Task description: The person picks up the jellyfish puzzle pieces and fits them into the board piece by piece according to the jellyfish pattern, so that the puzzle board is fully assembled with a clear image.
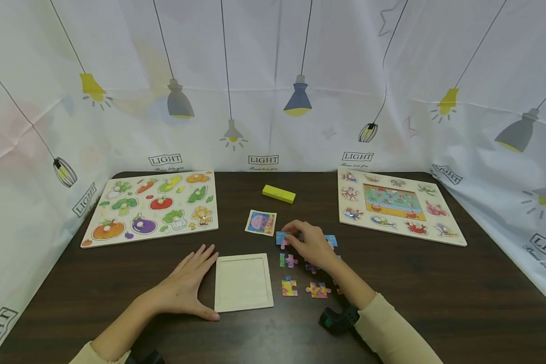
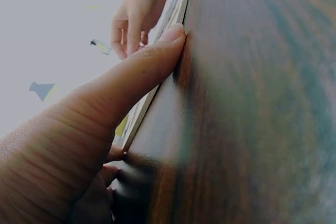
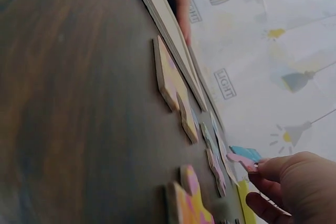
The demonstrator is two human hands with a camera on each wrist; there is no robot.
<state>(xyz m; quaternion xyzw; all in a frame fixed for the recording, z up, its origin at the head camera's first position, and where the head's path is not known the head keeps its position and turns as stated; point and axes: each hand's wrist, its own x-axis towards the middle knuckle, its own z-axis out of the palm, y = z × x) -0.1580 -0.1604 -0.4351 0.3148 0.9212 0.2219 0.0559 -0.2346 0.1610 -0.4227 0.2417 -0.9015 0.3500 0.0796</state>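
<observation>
My right hand (image 1: 313, 246) pinches a blue and pink jigsaw piece (image 3: 245, 156) between thumb and fingertips, tilted up in the right wrist view. Around it lie several more pieces, among them a yellow one (image 1: 289, 288), a yellow and pink one (image 1: 318, 290) and a green and purple one (image 1: 288, 260); my hand and forearm cover some of them. A pale wooden puzzle tray (image 1: 243, 282) with a raised rim lies left of the pieces, nothing in it. Spread at its left side, my left hand (image 1: 186, 285) has the thumb at the lower left corner and the fingers near the upper left corner.
A small picture card (image 1: 261, 223) lies behind the tray, with a yellow block (image 1: 279, 194) farther back. A vegetable puzzle board (image 1: 154, 210) occupies the back left, a sea-animal board (image 1: 398, 206) the back right. A printed curtain (image 1: 264, 121) hangs behind the dark table (image 1: 132, 268).
</observation>
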